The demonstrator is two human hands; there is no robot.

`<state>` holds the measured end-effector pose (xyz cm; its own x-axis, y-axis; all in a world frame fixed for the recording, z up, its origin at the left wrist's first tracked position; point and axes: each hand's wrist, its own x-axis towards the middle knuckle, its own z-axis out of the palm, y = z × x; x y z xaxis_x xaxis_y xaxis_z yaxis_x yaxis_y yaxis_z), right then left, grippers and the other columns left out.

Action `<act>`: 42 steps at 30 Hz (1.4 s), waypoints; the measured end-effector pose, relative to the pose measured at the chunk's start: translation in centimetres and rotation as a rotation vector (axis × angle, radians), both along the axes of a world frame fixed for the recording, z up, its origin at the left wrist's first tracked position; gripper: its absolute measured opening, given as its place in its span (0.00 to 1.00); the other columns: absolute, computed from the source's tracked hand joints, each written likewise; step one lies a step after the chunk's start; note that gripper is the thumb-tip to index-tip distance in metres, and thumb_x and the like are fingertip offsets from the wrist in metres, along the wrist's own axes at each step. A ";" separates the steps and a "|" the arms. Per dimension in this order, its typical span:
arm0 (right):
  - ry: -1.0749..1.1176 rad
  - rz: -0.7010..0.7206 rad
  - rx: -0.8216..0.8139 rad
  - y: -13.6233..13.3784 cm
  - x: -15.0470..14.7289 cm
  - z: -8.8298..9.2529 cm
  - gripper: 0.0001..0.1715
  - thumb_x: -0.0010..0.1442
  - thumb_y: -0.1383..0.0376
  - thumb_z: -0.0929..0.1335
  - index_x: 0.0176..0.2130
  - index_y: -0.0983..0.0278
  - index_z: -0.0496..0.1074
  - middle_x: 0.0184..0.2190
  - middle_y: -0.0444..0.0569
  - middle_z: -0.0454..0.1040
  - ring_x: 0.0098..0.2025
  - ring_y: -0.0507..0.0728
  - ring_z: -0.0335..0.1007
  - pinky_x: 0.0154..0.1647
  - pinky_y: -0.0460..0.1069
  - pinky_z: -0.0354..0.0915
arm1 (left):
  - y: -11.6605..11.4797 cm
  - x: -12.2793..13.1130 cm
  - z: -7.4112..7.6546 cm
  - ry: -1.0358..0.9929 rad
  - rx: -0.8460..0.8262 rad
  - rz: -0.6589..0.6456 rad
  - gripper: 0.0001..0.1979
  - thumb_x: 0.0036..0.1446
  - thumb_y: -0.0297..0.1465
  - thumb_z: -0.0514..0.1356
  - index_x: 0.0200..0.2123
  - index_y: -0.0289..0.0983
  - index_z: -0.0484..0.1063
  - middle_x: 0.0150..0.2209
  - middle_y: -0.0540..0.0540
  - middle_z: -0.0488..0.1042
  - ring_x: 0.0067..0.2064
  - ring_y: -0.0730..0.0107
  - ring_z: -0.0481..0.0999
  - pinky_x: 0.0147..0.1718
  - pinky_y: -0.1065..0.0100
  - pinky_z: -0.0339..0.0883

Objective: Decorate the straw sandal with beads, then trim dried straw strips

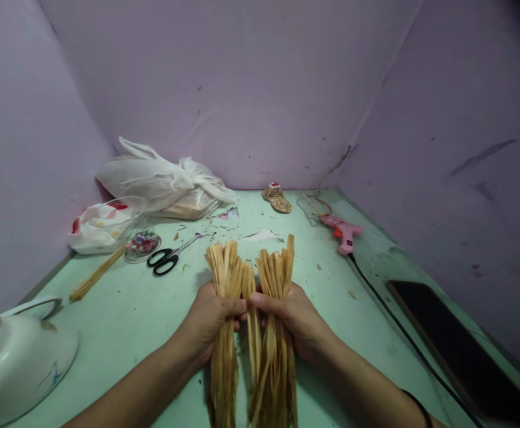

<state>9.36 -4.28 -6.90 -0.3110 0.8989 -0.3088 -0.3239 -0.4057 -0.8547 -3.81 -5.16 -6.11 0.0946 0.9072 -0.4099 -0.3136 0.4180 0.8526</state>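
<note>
Dry, straw-coloured strips hang in bundles at the lower centre of the view. My left hand [215,312] is wrapped round the left bundle [224,362], its thumb lying across the front. Around the right bundle [280,362] closes my right hand [293,312], with the thumb pointing left. A thinner group of strips [252,339] stands between the two bundles, touched by both thumbs. The strips' upper ends fan out above my hands, and their lower ends run off the bottom edge. Most of my fingers are hidden behind the strips.
Black-handled scissors [166,259], a dish of small coloured pieces [142,245], a straw bunch [94,276], plastic bags [170,181] and a white bowl [32,356] lie left. A small woven piece [278,198] is at the back. Right are a pink glue gun [343,232] with cord and a dark phone [451,345].
</note>
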 end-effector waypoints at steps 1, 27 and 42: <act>0.017 0.027 0.015 0.0 0.0 -0.1 0.12 0.39 0.66 0.74 0.27 0.68 0.71 0.18 0.44 0.72 0.19 0.51 0.66 0.21 0.46 0.62 | 0.1 0.0 0.0 0.007 -0.001 0.001 0.08 0.32 0.21 0.62 0.23 0.31 0.72 0.15 0.50 0.71 0.15 0.80 0.64 0.13 0.80 0.56; -0.007 0.012 0.006 0.0 0.0 -0.2 0.10 0.38 0.70 0.72 0.27 0.67 0.73 0.17 0.45 0.73 0.20 0.54 0.68 0.23 0.48 0.64 | 0.2 -0.1 0.2 -0.085 -0.008 0.017 0.14 0.30 0.24 0.65 0.26 0.32 0.68 0.14 0.54 0.67 0.13 0.81 0.61 0.13 0.78 0.55; -0.015 -0.025 -0.085 0.1 0.0 0.0 0.12 0.36 0.77 0.66 0.25 0.68 0.74 0.15 0.44 0.73 0.17 0.53 0.68 0.20 0.46 0.66 | 0.4 -0.5 0.1 -0.066 -0.016 0.016 0.13 0.27 0.22 0.65 0.22 0.32 0.67 0.13 0.55 0.64 0.12 0.85 0.56 0.10 0.79 0.48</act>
<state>9.33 -4.19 -6.93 -0.2836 0.8764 -0.3892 -0.3219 -0.4693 -0.8222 -4.34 -4.74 -6.02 0.1073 0.9024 -0.4173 -0.3760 0.4254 0.8232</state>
